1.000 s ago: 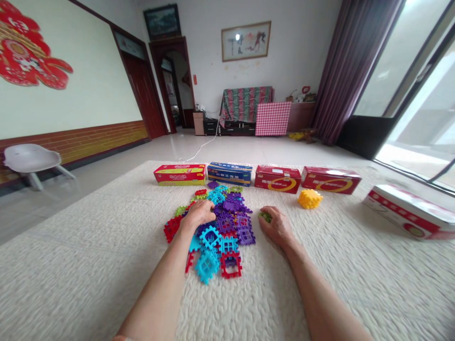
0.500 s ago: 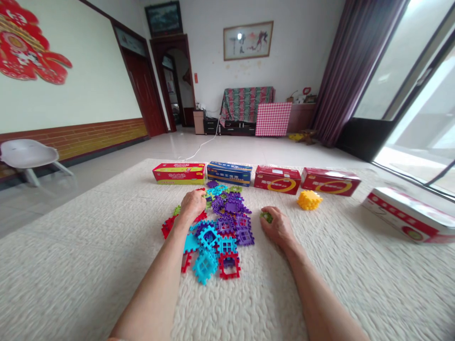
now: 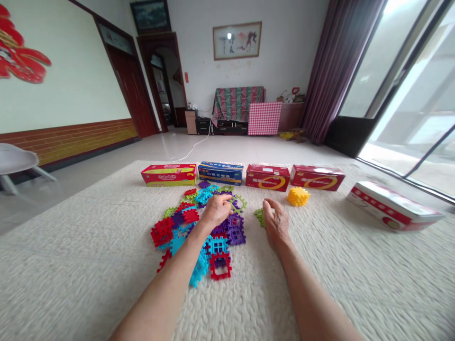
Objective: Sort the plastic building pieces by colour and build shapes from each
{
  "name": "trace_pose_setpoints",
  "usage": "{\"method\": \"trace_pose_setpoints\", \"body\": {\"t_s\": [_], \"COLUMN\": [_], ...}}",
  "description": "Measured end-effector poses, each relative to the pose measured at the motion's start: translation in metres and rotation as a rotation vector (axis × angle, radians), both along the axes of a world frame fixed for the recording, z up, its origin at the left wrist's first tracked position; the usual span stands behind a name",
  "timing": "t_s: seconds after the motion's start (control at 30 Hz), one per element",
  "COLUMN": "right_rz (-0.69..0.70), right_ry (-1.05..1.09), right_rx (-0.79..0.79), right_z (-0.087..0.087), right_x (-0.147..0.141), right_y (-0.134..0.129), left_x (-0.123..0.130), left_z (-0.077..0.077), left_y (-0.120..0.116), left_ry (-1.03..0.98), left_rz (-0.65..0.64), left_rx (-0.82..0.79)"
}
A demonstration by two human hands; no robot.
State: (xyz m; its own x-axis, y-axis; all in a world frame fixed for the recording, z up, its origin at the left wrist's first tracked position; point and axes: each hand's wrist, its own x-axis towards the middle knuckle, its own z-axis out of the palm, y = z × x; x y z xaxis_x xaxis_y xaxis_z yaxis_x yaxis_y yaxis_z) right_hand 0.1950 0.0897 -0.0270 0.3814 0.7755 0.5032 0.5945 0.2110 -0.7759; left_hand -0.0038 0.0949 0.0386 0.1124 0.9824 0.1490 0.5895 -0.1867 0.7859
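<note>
Left hand (image 3: 217, 209): bare, knuckles up, over the upper right part of the heap; thumb and forefinger pinched together at the near edge of a light-green, open-centred plastic square with notched edges (image 3: 243, 204).

Right hand (image 3: 277, 221): bare, fingers loosely curled, just right of a small stack of light-green notched plastic squares (image 3: 259, 217). The hand partly covers this stack; whether it grips the stack cannot be told.

Heap: interlocking plastic squares, mixed colours, loosely overlapping, in front of the person and left of the green stack. Included:
– solid red squares (image 3: 162, 231), at the left edge;
– a sky-blue window-pattern square (image 3: 218, 245), near the front;
– purple window-pattern squares (image 3: 236, 235), along the right side, below the left hand;
– a red open-frame square (image 3: 213, 268), at the front edge.

Stack of yellow notched plastic squares (image 3: 298, 196): piled neatly, apart from the heap, beyond the right hand and to its right.

Cartons, oblong, printed, four in a row behind the plastic pieces, from left to right: one red and yellow-green (image 3: 169, 175); one dark blue (image 3: 221, 174); two dark red (image 3: 267, 178). A fifth, a white carton with a red band (image 3: 393, 207), lies at an angle to the right, nearer the person.

Support: cream quilted cover (image 3: 245, 303), textured, beneath all the pieces and cartons.
</note>
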Motion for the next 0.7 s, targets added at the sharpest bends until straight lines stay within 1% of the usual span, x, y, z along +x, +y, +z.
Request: {"method": "trace_pose_setpoints", "body": {"t_s": [0.07,0.1,0.17,0.27,0.33,0.37,0.43,0.5,0.57,0.7], "right_rz": [0.014,0.030,0.082,0.187,0.245,0.268,0.294,0.291,0.274,0.244], "right_ry": [-0.007,-0.029,-0.114,-0.294,-0.408,-0.454,-0.516,-0.545,-0.555,-0.555], "right_rx": [0.032,0.052,0.086,0.097,0.069,0.044,-0.015,-0.065,-0.088,-0.096], "right_z": [0.001,0.002,0.003,0.005,0.005,0.005,0.006,0.005,0.004,0.000], "right_x": [0.000,-0.001,-0.004,-0.010,-0.014,-0.015,-0.017,-0.017,-0.017,-0.016], "right_y": [-0.002,-0.003,-0.004,-0.008,-0.011,-0.012,-0.014,-0.015,-0.014,-0.011], "left_x": [0.012,0.015,0.010,-0.014,-0.033,-0.041,-0.053,-0.059,-0.060,-0.059], "left_z": [-0.005,-0.006,-0.006,-0.007,-0.010,-0.012,-0.018,-0.026,-0.033,-0.046], "left_y": [-0.002,-0.001,0.003,0.015,0.024,0.028,0.032,0.034,0.035,0.035], "left_ry": [-0.051,-0.053,0.003,0.185,0.319,0.378,0.468,0.533,0.587,0.679], "left_rz": [-0.080,-0.095,-0.070,0.048,0.122,0.137,0.115,0.053,0.010,-0.025], "left_rx": [-0.029,-0.018,0.055,0.195,0.264,0.293,0.326,0.328,0.318,0.293]}}
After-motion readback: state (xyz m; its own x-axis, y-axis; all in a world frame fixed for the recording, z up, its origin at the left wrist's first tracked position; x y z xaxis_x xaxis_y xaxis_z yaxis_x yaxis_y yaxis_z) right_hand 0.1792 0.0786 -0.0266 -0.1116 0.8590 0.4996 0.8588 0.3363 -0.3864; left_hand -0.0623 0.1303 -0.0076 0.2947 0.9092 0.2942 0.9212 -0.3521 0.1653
